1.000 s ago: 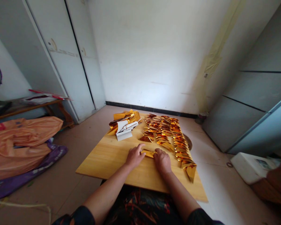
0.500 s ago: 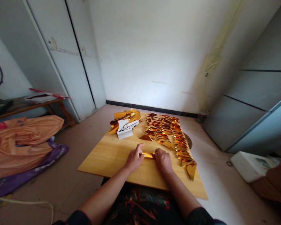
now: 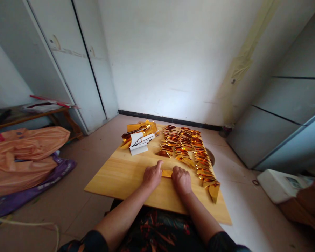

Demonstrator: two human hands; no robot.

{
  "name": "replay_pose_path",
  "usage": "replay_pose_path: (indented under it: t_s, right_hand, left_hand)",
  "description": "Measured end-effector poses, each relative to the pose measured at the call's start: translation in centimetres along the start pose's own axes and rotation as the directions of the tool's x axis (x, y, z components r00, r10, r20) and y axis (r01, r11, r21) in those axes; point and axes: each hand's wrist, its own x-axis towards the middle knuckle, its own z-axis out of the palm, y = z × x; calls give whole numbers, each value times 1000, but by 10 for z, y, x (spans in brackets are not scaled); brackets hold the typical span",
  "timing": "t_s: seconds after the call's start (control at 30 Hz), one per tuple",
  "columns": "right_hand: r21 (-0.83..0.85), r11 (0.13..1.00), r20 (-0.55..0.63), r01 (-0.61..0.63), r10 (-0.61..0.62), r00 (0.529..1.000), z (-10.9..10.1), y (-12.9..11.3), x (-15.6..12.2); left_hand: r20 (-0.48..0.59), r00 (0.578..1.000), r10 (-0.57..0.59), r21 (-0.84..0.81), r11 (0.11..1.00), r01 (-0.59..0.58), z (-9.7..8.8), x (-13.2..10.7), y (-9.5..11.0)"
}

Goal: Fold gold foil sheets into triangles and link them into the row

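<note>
A small piece of gold foil paper (image 3: pixel 167 173) lies on the wooden board (image 3: pixel 120 175) between my two hands. My left hand (image 3: pixel 152 175) presses on its left end, fingers curled and thumb raised. My right hand (image 3: pixel 182 180) is closed over its right end, knuckles up. Beyond my right hand, rows of folded gold foil pieces (image 3: pixel 189 148) cover the right side of the board. A loose stack of gold foil sheets (image 3: pixel 139 134) with white backing rests at the board's far left corner.
Orange and purple plastic bags (image 3: pixel 26 157) lie on the floor at the left. White cabinet doors (image 3: pixel 76 63) stand behind them, with a low wooden shelf (image 3: pixel 28 117) beside. A white box (image 3: pixel 280 185) sits on the floor at the right.
The view has shifted slightly. My hands stay at the same foil piece, pressing it lower and flatter on the board than a second ago.
</note>
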Motion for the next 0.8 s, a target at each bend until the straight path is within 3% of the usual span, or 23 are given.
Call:
replay_pose_path:
  t_s: [0.5, 0.63, 0.8]
  right_hand:
    - [-23, 999, 22, 31, -30, 999, 1, 1, 5]
    - [-38, 999, 34, -17, 18, 999, 1, 0, 5]
    - [2, 998, 9, -56, 56, 998, 2, -3, 6]
  left_hand:
    - [20, 997, 76, 110, 991, -78, 1, -2, 2]
    - [21, 998, 66, 125, 990, -68, -2, -2, 3]
    - [-88, 987, 136, 215, 970, -114, -5, -3, 4]
